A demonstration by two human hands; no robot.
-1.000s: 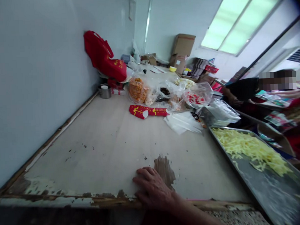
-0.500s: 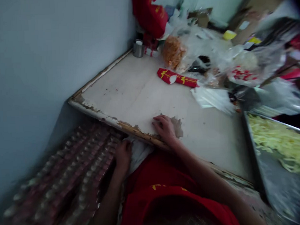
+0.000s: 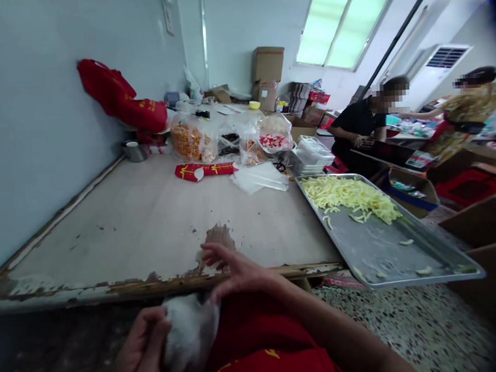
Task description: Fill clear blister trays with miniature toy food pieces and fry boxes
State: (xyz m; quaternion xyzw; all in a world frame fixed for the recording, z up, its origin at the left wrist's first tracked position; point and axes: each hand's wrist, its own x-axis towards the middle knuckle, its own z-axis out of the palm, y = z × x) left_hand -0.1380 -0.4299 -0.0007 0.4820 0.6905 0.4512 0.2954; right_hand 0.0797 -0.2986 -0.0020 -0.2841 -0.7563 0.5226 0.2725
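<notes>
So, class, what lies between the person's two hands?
In the head view, a crumpled whitish cloth or bag lies between the left hand, which pinches it, and the right hand.

Right hand (image 3: 240,273) now beside white bundle (image 3: 189,331) in left hand (image 3: 145,344)

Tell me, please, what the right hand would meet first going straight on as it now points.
Probably the left wall, across the tabletop; how high the right hand sits is unclear.

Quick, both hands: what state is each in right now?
Left hand: closed, holding a crumpled white item.
Right hand: open, fingers spread over the table edge; thumb contact with that item unclear.
</notes>
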